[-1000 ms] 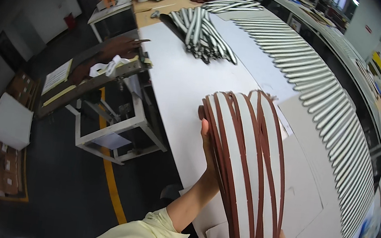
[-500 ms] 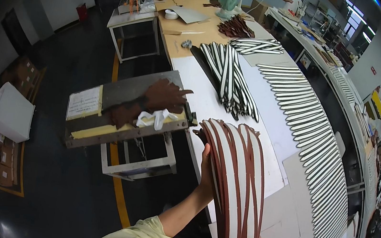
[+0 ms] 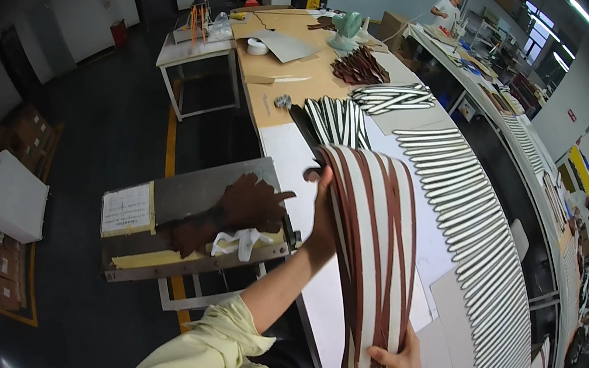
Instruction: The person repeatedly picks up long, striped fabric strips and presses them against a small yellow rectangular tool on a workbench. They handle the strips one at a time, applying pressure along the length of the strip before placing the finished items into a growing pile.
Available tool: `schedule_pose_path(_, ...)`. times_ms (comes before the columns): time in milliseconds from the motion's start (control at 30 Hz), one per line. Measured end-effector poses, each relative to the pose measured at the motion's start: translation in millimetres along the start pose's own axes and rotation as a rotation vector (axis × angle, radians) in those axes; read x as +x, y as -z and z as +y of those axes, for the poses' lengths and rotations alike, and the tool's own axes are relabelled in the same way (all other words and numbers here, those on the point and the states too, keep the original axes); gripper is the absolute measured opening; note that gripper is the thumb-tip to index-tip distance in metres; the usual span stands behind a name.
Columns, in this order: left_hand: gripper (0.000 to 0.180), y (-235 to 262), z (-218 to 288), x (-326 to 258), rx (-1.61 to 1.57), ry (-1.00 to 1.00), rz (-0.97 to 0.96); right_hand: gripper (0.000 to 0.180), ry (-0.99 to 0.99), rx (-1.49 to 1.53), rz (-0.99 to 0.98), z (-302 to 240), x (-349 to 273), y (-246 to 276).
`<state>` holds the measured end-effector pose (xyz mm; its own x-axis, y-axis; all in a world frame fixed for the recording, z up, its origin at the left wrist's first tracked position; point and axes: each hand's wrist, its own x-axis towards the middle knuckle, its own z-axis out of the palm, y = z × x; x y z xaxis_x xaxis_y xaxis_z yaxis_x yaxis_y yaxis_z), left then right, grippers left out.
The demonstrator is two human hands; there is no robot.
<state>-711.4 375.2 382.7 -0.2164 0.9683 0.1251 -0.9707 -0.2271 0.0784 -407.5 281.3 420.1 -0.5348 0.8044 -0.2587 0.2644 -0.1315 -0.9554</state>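
A thick bundle of long brown and white strips [image 3: 374,254] is held up over the table between my two hands. My left hand [image 3: 325,214] grips its left side near the upper end, the fingers hidden behind the strips. At the lower right edge, my right hand [image 3: 401,362] clasps the bundle with the thumb across its front. The strips' upper end bends over away from me. Just beyond it, a pile of black and white strips [image 3: 333,118] lies on the table, partly covered by the bundle.
Black-edged white strips [image 3: 479,253] lie in a long row on the right. More strips [image 3: 395,97] and brown pieces [image 3: 362,66] lie farther back. A metal-topped stand [image 3: 178,221] with a brown piece [image 3: 243,207] is at the left. A person [image 3: 447,12] stands at the far bench.
Both hands have raised the bundle, so its lower end now shows and its upper end bends over, covering more of the black and white pile. The view has shifted slightly.
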Motion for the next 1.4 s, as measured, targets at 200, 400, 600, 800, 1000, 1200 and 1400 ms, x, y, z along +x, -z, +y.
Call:
schedule_pose_path(200,0.074,6,140,142,0.508,-0.243,0.079,0.085,0.235,0.05,-0.216,-15,236,-34)
schedule_pose_path(400,0.09,167,210,167,0.927,-0.006,0.734,0.09,0.127,0.081,-0.401,44,432,-79)
schedule_pose_path(600,0.074,225,163,88,0.769,0.166,0.912,0.084,-0.091,0.018,-0.355,216,518,-105)
schedule_pose_path(800,0.071,221,166,102,0.824,0.109,0.877,0.085,-0.119,0.152,-0.455,222,502,-103)
schedule_pose_path(1000,0.122,271,123,138,1.315,0.295,1.213,0.085,0.058,-0.276,-0.438,211,521,-113)
schedule_pose_path(1200,0.141,346,111,160,1.825,0.348,1.363,0.092,0.082,-0.62,-0.434,201,544,-127)
schedule_pose_path(1400,0.137,359,105,156,2.011,0.418,1.268,0.053,0.61,-1.304,-0.003,133,614,-107)
